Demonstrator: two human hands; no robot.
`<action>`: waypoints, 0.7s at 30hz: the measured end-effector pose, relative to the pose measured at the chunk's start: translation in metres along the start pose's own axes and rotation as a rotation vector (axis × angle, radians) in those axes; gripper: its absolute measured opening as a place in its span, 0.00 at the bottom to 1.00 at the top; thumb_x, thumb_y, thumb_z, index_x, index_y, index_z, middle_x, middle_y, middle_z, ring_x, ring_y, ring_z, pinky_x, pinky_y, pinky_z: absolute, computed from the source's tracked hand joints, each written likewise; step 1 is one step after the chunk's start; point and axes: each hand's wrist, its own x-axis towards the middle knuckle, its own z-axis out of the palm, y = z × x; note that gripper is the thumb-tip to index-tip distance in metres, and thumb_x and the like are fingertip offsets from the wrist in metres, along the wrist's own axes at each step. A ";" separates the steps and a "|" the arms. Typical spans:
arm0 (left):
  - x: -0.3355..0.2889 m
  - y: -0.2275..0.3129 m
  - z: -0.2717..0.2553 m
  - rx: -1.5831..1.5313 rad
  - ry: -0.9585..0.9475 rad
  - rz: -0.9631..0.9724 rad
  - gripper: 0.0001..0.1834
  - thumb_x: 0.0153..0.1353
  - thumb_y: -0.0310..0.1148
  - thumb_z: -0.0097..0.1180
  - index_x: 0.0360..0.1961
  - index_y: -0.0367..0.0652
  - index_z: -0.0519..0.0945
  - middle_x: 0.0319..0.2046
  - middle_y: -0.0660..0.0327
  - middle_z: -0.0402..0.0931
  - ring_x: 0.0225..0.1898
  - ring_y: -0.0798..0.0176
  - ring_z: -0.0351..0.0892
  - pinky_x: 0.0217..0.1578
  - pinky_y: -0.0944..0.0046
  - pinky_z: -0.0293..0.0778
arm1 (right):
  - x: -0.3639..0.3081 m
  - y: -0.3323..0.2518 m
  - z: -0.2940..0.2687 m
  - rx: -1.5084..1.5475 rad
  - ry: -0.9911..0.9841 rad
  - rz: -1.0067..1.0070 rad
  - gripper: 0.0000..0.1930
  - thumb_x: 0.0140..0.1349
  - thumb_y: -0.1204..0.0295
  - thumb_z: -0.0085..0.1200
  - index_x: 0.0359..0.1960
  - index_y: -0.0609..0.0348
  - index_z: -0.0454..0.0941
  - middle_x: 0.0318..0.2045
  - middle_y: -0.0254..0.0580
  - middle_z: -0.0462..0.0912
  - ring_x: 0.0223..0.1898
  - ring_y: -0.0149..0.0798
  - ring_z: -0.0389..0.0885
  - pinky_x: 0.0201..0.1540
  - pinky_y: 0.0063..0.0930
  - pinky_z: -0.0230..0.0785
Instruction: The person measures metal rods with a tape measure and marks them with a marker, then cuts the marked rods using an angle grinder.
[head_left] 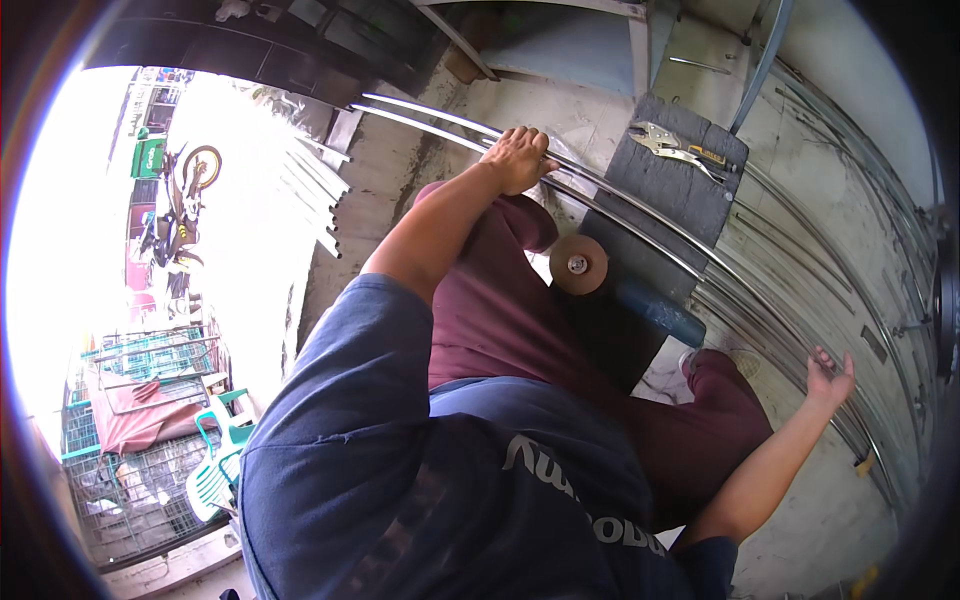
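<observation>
Two long shiny metal tubes [650, 215] slant across in front of me, from upper left to lower right. My left hand [518, 160] is closed around them near their far left part, above my knee. At the right, my right hand [829, 378] is turned palm up, fingers spread beside the tubes; whether it touches them I cannot tell. Between my legs an angle grinder with a brown disc [578, 264] and a blue body [662, 312] rests on a dark board. Locking pliers [678, 150] lie on a worn grey block [668, 185] beyond the tubes.
More metal tubes and rods [850, 250] lie along the floor at the right. Cut tube ends [318, 195] stick out at the left. A green chair [222, 455] and wire crates [150, 490] stand at lower left, a motorcycle [183, 205] outside. A metal-framed table [570, 40] is at the back.
</observation>
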 end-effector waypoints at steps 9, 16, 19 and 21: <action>0.020 -0.025 0.026 0.029 0.000 -0.010 0.29 0.78 0.57 0.48 0.55 0.36 0.73 0.57 0.45 0.76 0.65 0.44 0.72 0.69 0.46 0.65 | -0.002 0.023 0.007 -0.101 -0.071 -0.014 0.21 0.71 0.67 0.61 0.43 0.68 0.60 0.33 0.44 0.64 0.42 0.48 0.72 0.51 0.42 0.65; 0.017 -0.050 0.025 0.034 -0.046 -0.059 0.30 0.78 0.58 0.47 0.55 0.36 0.73 0.56 0.45 0.76 0.64 0.43 0.71 0.69 0.45 0.64 | -0.007 0.067 0.028 -0.236 -0.012 0.114 0.22 0.70 0.61 0.59 0.41 0.67 0.61 0.34 0.45 0.67 0.44 0.50 0.75 0.77 0.53 0.50; 0.013 -0.060 0.026 0.001 -0.052 -0.075 0.31 0.78 0.58 0.46 0.56 0.35 0.73 0.56 0.44 0.76 0.64 0.43 0.71 0.69 0.45 0.64 | -0.010 0.082 0.036 -0.264 0.023 0.117 0.22 0.70 0.62 0.60 0.41 0.67 0.61 0.34 0.44 0.66 0.43 0.50 0.74 0.76 0.53 0.53; 0.012 -0.064 0.028 0.010 -0.061 -0.099 0.31 0.78 0.59 0.45 0.56 0.35 0.73 0.56 0.44 0.75 0.64 0.43 0.71 0.69 0.45 0.64 | -0.010 0.086 0.039 -0.260 0.063 0.114 0.22 0.70 0.63 0.60 0.41 0.67 0.61 0.34 0.44 0.65 0.43 0.49 0.74 0.74 0.53 0.56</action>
